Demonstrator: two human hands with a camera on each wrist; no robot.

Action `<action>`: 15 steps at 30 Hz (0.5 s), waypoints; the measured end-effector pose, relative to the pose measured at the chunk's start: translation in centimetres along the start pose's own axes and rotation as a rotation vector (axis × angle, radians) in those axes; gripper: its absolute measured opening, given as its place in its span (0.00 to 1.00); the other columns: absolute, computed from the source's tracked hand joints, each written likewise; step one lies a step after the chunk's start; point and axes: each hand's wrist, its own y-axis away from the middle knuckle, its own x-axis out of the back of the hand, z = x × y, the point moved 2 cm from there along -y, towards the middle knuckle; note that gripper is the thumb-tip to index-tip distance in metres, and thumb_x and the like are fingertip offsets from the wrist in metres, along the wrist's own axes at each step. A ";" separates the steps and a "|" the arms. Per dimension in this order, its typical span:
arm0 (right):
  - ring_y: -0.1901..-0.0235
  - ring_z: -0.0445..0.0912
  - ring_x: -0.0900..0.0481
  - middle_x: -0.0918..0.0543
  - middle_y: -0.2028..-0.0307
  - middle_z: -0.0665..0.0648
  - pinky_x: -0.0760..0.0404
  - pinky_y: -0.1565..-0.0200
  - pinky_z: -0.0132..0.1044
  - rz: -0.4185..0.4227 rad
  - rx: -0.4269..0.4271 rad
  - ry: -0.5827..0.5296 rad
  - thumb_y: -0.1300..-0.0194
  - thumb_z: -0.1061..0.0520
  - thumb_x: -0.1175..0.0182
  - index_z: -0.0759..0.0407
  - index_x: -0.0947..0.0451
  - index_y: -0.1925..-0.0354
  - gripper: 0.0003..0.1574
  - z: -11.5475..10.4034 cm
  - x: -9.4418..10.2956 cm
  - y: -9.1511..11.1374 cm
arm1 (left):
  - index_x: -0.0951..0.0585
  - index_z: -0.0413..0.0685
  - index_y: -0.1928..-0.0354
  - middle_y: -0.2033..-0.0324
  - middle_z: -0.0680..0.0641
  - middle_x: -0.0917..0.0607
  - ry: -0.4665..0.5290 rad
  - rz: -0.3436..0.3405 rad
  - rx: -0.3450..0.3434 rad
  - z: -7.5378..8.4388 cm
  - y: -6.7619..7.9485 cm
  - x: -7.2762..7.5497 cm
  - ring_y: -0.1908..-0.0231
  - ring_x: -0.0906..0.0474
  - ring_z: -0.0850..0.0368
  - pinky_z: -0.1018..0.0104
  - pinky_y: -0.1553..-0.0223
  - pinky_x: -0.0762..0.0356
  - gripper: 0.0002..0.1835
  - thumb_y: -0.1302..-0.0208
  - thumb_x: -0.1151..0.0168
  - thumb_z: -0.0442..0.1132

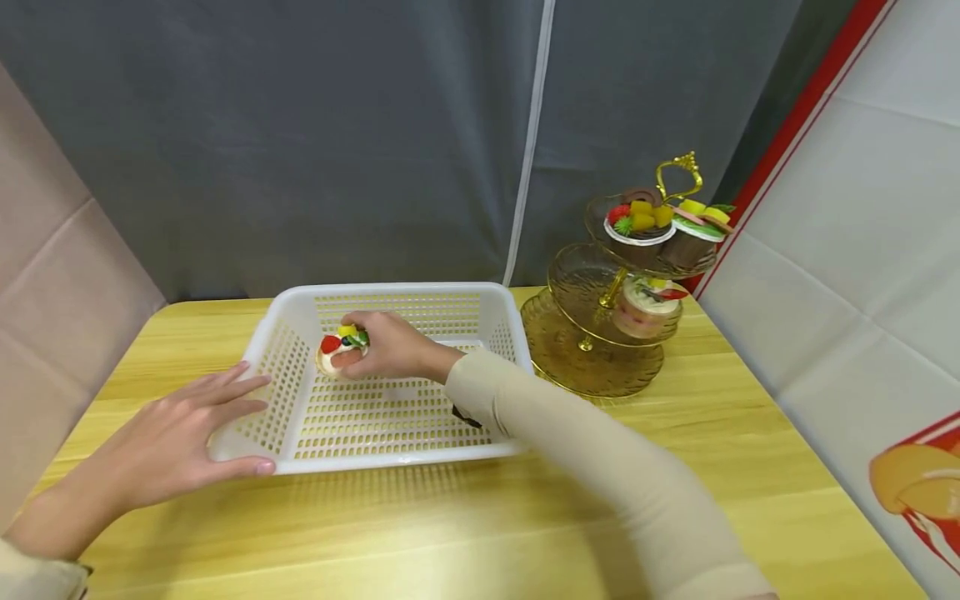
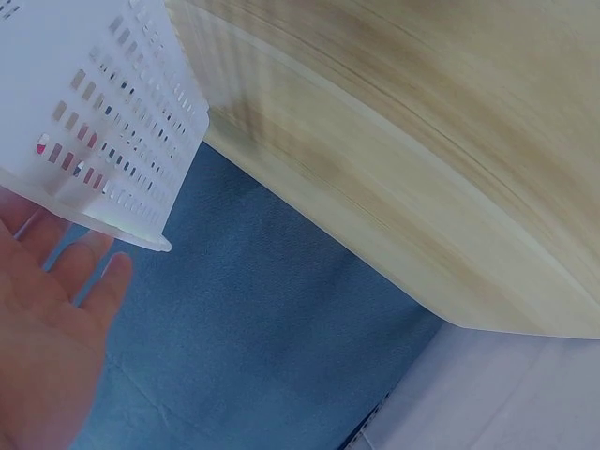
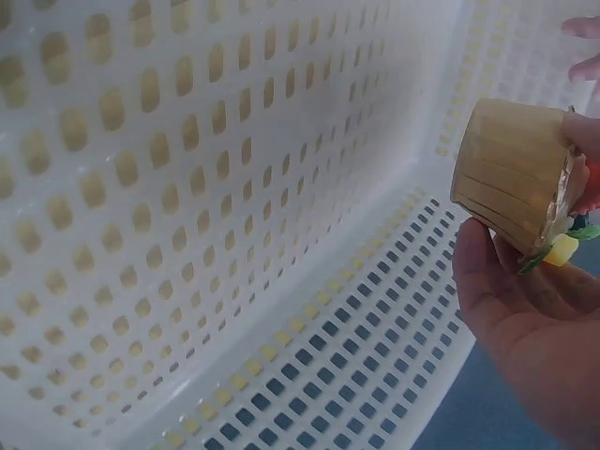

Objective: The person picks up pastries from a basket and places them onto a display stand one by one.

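Observation:
A white plastic basket with slotted walls stands on the wooden table. Inside its left part, my right hand grips a fruit-topped cupcake between thumb and fingers. The right wrist view shows the cupcake's tan pleated paper cup, tilted on its side, with my right hand's fingers around it. Red, yellow and green fruit pieces sit on its cream. My left hand is at the basket's left rim, fingers spread and fairly straight. From the left wrist camera, those fingers reach to the basket's edge.
Right of the basket stands a three-tier amber glass cake stand with a gold handle. Its top tier bears two dark dessert cups; a pink-and-cream dessert cup is on the middle tier. A grey curtain hangs behind.

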 end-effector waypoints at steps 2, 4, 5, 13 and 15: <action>0.64 0.40 0.26 0.20 0.58 0.48 0.29 0.58 0.25 -0.006 -0.003 -0.008 0.45 0.53 0.30 0.57 0.25 0.41 0.33 -0.1 0.3 0.5 | 0.14 0.51 0.49 0.37 0.46 0.22 0.002 0.000 0.003 0.0 0.0 0.0 0.37 0.29 0.37 0.34 0.61 0.25 0.39 0.59 0.27 0.70; 0.62 0.40 0.25 0.19 0.54 0.49 0.29 0.57 0.25 -0.010 -0.009 -0.027 0.45 0.54 0.29 0.58 0.26 0.38 0.36 -0.2 0.7 0.9 | 0.14 0.51 0.49 0.37 0.46 0.22 0.005 -0.003 0.006 0.0 0.1 -0.1 0.37 0.30 0.36 0.33 0.60 0.26 0.39 0.59 0.27 0.70; 0.61 0.39 0.24 0.19 0.52 0.49 0.29 0.55 0.24 -0.009 -0.010 -0.034 0.45 0.54 0.29 0.58 0.27 0.37 0.38 -0.2 0.9 1.1 | 0.14 0.51 0.49 0.37 0.46 0.22 0.005 -0.006 0.008 0.0 0.1 -0.1 0.37 0.30 0.36 0.33 0.60 0.26 0.39 0.59 0.27 0.70; 0.54 0.42 0.22 0.19 0.46 0.55 0.27 0.53 0.26 0.045 0.014 -0.125 0.46 0.56 0.28 0.63 0.29 0.34 0.43 0.2 3.7 3.1 | 0.15 0.51 0.49 0.37 0.46 0.23 0.001 -0.011 0.013 0.0 0.0 -0.1 0.37 0.30 0.35 0.33 0.59 0.26 0.40 0.59 0.27 0.70; 0.53 0.44 0.21 0.19 0.45 0.57 0.25 0.55 0.26 0.064 0.008 -0.151 0.46 0.56 0.27 0.63 0.29 0.33 0.44 0.4 4.6 3.7 | 0.15 0.51 0.49 0.37 0.46 0.22 0.000 -0.003 0.008 -0.1 0.0 -0.1 0.37 0.30 0.35 0.33 0.59 0.26 0.40 0.59 0.27 0.70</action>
